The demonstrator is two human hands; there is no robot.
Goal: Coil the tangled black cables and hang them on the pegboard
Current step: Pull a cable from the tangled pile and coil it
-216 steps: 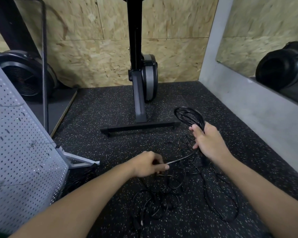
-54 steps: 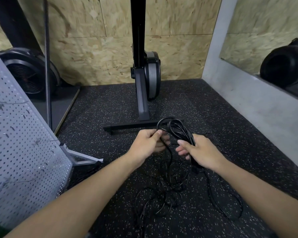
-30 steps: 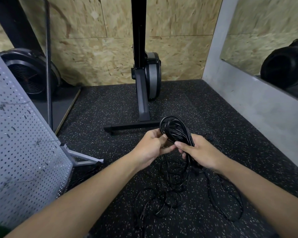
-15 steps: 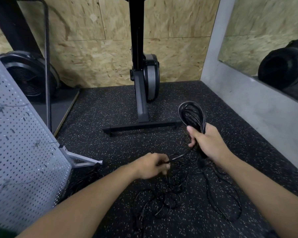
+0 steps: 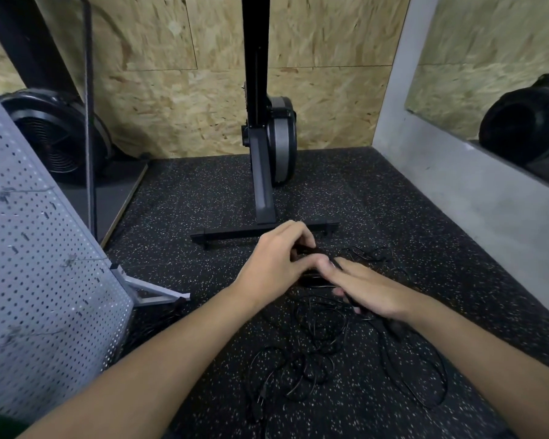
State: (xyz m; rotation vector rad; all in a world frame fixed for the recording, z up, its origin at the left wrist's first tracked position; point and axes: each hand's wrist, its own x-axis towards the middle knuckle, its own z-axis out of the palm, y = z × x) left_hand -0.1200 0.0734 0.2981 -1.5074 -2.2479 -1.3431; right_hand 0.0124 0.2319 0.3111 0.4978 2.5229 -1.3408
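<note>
A loose tangle of black cable [image 5: 324,359] lies on the speckled black floor in front of me. My left hand [image 5: 279,264] and my right hand [image 5: 366,291] meet above it, both curled round a black cable coil [image 5: 311,280] that is mostly hidden between them. Thin cable strands trail from my right hand down to the tangle and out in a wide loop [image 5: 425,375] at the right. The grey pegboard [image 5: 35,280] leans at the left on a white metal stand [image 5: 149,289].
A black exercise machine [image 5: 263,172] with a crossbar foot [image 5: 260,231] stands just beyond my hands. A black fan unit [image 5: 54,137] and a thin metal pole [image 5: 89,122] are at the back left. A grey wall [image 5: 476,198] with a mirror bounds the right side.
My hands were apart, the right holding the coil up and the left pinching a strand. Now the left hand has come back to the coil, which sits lower, hidden between both hands.
</note>
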